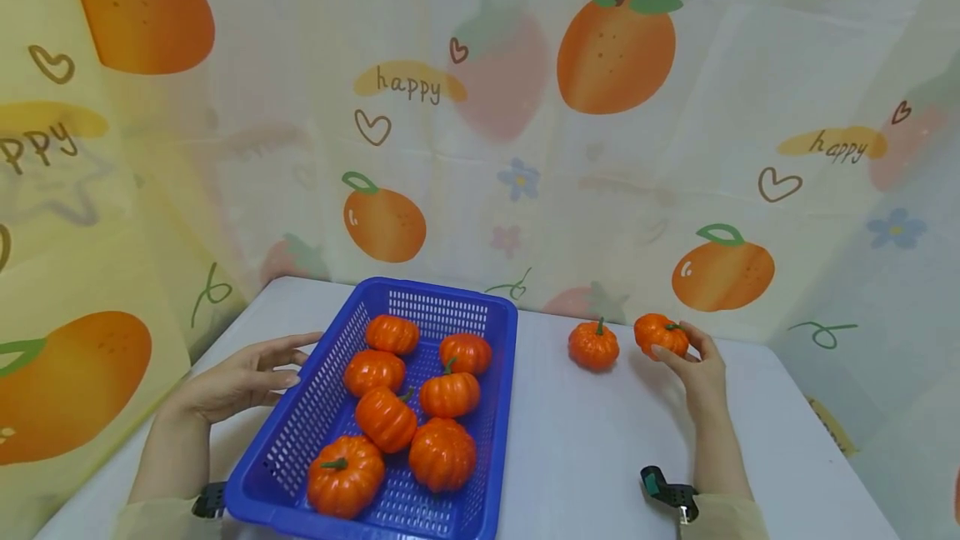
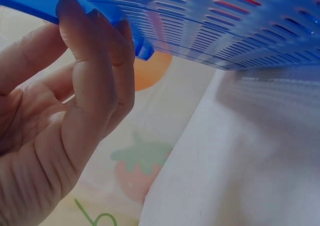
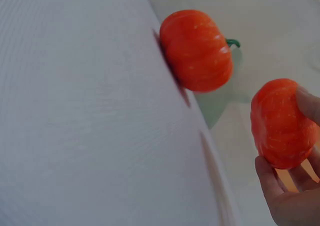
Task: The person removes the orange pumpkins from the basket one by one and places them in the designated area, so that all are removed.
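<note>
A small orange toy pumpkin (image 1: 660, 335) with a green stem is pinched between the thumb and fingers of my right hand (image 1: 701, 365), raised over the table's far right part. In the right wrist view, the fingertips hold this pumpkin (image 3: 281, 123) by its sides. Just left of it, a second pumpkin (image 1: 593, 346) sits on the table, stem up. My left hand (image 1: 240, 373) is at the left side of a blue plastic basket (image 1: 507, 407), its loosely bent fingertips touching the rim (image 2: 30, 3) from outside. Several similar pumpkins (image 1: 346, 476) lie inside the basket.
The white table (image 1: 577, 457) meets a fruit-printed cloth (image 1: 465, 190) hung behind it and at both sides. Black wrist straps (image 1: 667, 492) sit on the forearms. The basket takes up the table's left and middle part.
</note>
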Available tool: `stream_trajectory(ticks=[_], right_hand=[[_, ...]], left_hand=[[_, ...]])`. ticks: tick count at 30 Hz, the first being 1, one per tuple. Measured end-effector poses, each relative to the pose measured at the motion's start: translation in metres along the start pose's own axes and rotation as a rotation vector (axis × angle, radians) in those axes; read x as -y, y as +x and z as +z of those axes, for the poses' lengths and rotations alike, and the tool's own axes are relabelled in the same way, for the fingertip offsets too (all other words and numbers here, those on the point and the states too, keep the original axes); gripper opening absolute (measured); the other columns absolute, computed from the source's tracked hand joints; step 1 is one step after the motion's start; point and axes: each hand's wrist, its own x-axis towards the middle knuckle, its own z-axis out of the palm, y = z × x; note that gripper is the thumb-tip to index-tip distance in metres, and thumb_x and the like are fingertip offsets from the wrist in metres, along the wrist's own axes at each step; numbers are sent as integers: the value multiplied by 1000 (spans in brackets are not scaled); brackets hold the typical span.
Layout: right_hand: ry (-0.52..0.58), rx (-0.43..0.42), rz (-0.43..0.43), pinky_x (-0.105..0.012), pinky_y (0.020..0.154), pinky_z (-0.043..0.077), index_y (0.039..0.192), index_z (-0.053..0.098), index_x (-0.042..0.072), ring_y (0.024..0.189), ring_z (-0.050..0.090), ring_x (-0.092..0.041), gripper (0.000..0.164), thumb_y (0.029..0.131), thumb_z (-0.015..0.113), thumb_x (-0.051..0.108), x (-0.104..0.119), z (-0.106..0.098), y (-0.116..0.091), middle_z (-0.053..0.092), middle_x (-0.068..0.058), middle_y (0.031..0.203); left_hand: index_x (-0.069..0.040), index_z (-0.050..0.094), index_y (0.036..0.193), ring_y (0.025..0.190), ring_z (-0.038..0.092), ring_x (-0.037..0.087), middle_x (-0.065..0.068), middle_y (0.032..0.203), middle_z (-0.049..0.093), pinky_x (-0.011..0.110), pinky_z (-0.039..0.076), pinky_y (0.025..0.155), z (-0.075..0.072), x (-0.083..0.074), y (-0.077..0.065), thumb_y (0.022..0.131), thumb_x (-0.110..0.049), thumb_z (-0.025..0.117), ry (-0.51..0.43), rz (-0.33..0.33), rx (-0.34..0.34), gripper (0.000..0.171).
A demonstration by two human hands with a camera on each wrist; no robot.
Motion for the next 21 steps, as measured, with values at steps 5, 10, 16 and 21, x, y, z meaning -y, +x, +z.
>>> stream_trajectory(ticks=[5, 10, 16, 21], right_hand=[[-42, -29, 13, 0, 74, 46, 154, 33, 16, 102, 45, -4, 80, 87, 76, 23, -12, 0, 2, 29, -8, 155], [-108, -63, 22, 2, 70, 40, 154, 32, 16, 114, 45, -15, 79, 88, 75, 27, -23, -3, 5, 30, -11, 159], [-165, -66, 21, -10, 90, 43, 154, 32, 13, 130, 42, -32, 80, 88, 74, 28, -27, -1, 4, 30, -18, 159], [-151, -72, 30, -38, 111, 38, 155, 31, 12, 130, 39, -30, 79, 89, 73, 25, -27, 2, 3, 29, -17, 160]], left_hand=[[-15, 27, 156, 106, 69, 14, 0, 123, 63, 37, 59, 91, 0, 1, 0, 102, -1, 39, 13, -1, -7, 58], [-16, 27, 156, 105, 69, 14, -1, 123, 62, 37, 59, 91, 0, 1, 1, 102, -1, 39, 13, -3, -4, 58], [-15, 26, 156, 106, 69, 13, -1, 123, 62, 36, 59, 91, 1, -1, 0, 102, 0, 39, -1, 0, 5, 58], [-15, 25, 157, 106, 69, 13, -1, 123, 62, 36, 59, 91, 2, -3, 1, 102, -1, 39, -2, -4, 1, 58]])
